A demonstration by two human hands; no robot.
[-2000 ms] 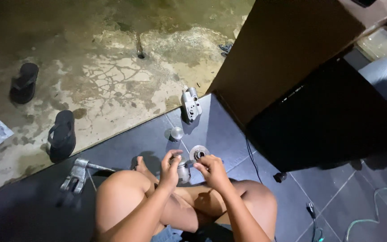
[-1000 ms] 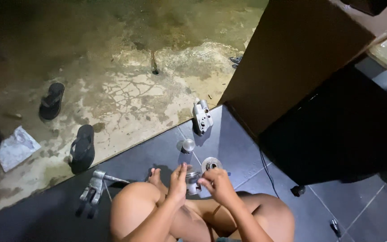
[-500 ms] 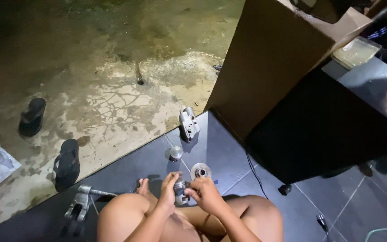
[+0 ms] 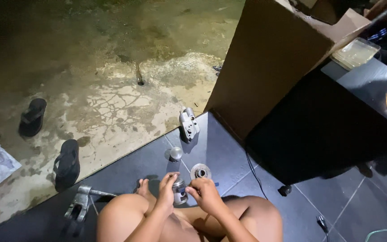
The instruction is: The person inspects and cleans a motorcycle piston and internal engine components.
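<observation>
I sit on dark floor tiles with my knees up. My left hand and my right hand both grip a small grey metal part held between them, just above the floor. Right beyond my hands a round metal disc lies flat on the tile. A small metal cap stands a little farther out, and a grey cast metal housing lies near the tile edge. A metal clamp-like tool rests by my left knee.
A tall brown cardboard box and a black cabinet stand to the right. Two black sandals lie on the cracked concrete outside the tiles. A cable runs along the floor, with a plug lower right.
The camera view shifted slightly; my hands stay together on the metal part in front of my knees. The loose parts on the floor have not moved.
</observation>
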